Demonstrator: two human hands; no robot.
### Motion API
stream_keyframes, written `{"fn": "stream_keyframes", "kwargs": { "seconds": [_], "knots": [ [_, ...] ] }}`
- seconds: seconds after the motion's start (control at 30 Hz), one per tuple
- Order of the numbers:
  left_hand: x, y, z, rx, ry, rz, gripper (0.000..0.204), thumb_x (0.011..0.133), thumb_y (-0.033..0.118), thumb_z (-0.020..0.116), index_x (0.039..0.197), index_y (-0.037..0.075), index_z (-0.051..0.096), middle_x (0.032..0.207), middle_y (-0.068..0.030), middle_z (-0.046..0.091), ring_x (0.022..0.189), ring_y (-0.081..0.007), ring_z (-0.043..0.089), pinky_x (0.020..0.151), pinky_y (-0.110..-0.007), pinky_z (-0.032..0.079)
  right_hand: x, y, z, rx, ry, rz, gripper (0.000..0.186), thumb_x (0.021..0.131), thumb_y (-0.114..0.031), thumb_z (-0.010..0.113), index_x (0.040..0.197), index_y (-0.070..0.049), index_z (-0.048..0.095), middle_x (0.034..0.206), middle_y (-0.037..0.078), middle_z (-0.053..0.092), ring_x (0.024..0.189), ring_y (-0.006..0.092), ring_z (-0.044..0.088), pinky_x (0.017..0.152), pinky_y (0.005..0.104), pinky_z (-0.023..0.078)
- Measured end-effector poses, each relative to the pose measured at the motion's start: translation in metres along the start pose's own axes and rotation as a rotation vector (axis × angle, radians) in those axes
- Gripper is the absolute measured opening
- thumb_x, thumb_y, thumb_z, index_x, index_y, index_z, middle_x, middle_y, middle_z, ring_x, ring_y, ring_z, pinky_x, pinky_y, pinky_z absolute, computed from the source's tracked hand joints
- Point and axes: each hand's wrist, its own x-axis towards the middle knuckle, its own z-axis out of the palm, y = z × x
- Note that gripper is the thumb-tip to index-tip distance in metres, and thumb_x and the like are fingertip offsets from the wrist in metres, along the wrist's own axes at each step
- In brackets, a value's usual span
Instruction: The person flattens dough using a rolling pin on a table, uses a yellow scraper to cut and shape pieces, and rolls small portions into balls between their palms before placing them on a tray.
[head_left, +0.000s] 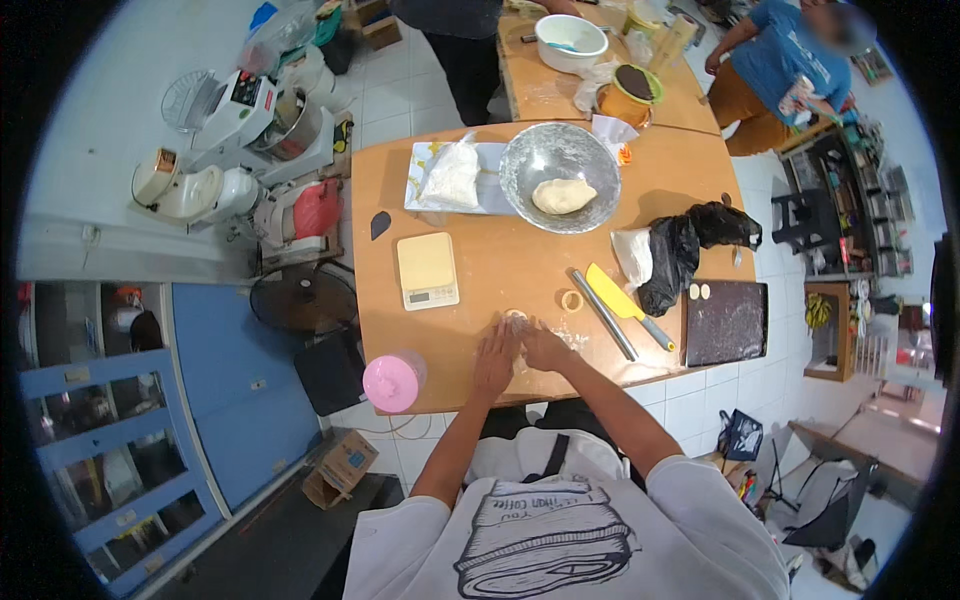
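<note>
Over the floured near part of the table, my left hand (495, 357) lies with its fingers stretched forward. My right hand (547, 349) comes in beside it, fingers bent toward a small piece of dough (515, 314). Both hands' fingertips meet at this dough and partly cover it. To the right sit a pale ring (572, 301), a slim metal rolling pin (603, 315) and a yellow-bladed knife (614, 290) with a grey handle. Farther off, a floury metal bowl (522, 170) holds a larger lump of dough (565, 196).
A cream kitchen scale (427, 270) and a pink lidded container (392, 383) stand left. Behind is a bag of white powder (453, 177). Black plastic bags (672, 265) lie right, beside a dark baking tray (725, 335) with two pale discs. Two people stand beyond the table.
</note>
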Motion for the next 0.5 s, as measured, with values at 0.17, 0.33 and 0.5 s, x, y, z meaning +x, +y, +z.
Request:
{"fn": "stream_keyframes", "kwargs": {
  "seconds": [0.17,0.33,0.5],
  "knots": [
    [-0.004,-0.006,0.009,0.04,0.034,-0.016,0.074,0.098,0.021,0.056,0.164,0.002,0.026,0.173,-0.022,0.015,0.158,-0.0432,0.017,0.124,-0.063,0.018,-0.037,0.002,-0.015,0.339,0.452,0.054,0.05,0.093,-0.011,0.06,0.142,-0.001,0.053,0.141,0.027,0.059,0.127,0.0425,0.059,0.106,0.0476,0.051],
    [0.024,0.054,-0.032,0.049,-0.135,-0.177,0.082,0.093,0.019,0.064,0.161,-0.005,0.025,0.173,-0.023,0.009,0.159,-0.0428,0.016,0.126,-0.058,0.021,-0.114,0.041,0.012,0.507,0.656,0.263,0.042,0.095,-0.011,0.062,0.137,-0.003,0.058,0.136,0.023,0.063,0.122,0.0424,0.061,0.106,0.0489,0.049],
    [0.048,0.076,-0.042,0.07,-0.045,-0.25,0.075,0.096,0.02,0.063,0.158,-0.008,0.03,0.17,-0.03,0.009,0.155,-0.048,0.022,0.122,-0.058,0.033,-0.166,0.079,0.026,0.385,0.803,0.393,0.038,0.092,-0.011,0.067,0.128,-0.002,0.062,0.125,0.024,0.063,0.117,0.0441,0.062,0.102,0.05,0.051]
  ]
}}
